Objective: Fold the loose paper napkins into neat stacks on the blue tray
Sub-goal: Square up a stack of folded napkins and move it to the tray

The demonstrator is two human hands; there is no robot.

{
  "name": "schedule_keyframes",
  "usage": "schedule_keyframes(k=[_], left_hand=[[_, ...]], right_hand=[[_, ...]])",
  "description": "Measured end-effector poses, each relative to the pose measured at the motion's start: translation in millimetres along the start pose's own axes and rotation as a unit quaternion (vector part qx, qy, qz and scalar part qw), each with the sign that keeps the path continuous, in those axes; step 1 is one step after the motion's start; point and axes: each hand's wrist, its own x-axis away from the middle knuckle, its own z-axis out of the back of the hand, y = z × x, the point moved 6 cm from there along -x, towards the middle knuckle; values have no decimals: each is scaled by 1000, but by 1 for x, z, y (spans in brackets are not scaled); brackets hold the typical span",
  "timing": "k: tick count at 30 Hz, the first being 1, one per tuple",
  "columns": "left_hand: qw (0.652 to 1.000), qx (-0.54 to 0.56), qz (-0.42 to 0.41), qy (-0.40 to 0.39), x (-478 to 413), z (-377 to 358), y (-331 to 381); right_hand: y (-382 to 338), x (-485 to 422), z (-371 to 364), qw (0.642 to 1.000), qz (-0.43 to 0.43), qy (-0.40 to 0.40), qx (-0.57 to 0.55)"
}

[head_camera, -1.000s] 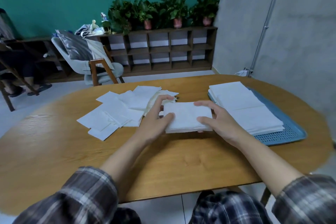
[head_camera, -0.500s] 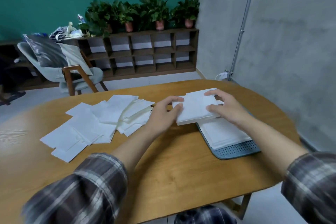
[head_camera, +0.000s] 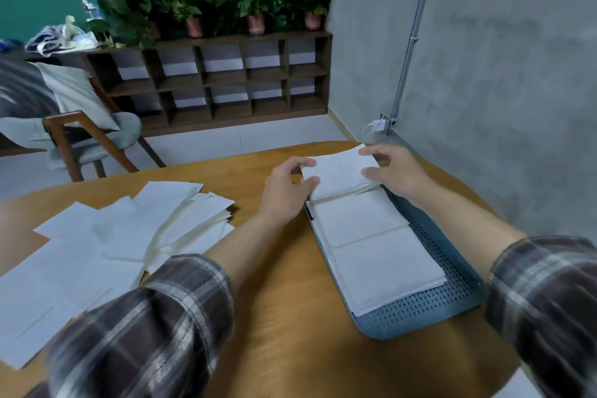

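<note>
A blue perforated tray (head_camera: pixel 436 297) lies on the right of the wooden table. Two neat white napkin stacks, the middle stack (head_camera: pixel 358 218) and the near stack (head_camera: pixel 387 271), sit on it. Over the tray's far end I hold a folded napkin stack (head_camera: pixel 339 173). My left hand (head_camera: pixel 287 194) grips its left edge with thumb below and fingers on top. My right hand (head_camera: pixel 392 171) holds its right side with curled fingers. Loose white napkins (head_camera: pixel 129 229) lie spread on the table to the left.
The round wooden table (head_camera: pixel 284 317) ends just past the tray. A grey concrete wall (head_camera: pixel 484 74) stands close on the right. Behind the table are a chair (head_camera: pixel 80 136) and a low shelf (head_camera: pixel 226 81) with potted plants.
Both hands have carried the folded stack right and away, from the table centre to over the tray's far end. The view has turned right with them.
</note>
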Motion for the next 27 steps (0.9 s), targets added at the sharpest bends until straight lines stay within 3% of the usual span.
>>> schedule_keyframes(k=[10, 14, 19, 24, 27], left_hand=[[999, 7, 24, -33, -9, -4, -19], [997, -47, 15, -53, -7, -7, -20], [990, -127, -58, -15, -10, -3, -6], [952, -263, -57, -143, -7, -34, -3], [929, -312, -46, -192, -1, -45, -15]], right_hand=[[17, -6, -4, 1000, -5, 14, 21], [13, 4, -3, 995, 11, -11, 94], [-11, 5, -11, 978, 101, -15, 183], [-13, 4, -41, 931, 111, -130, 323], [6, 11, -49, 922, 93, -170, 335]])
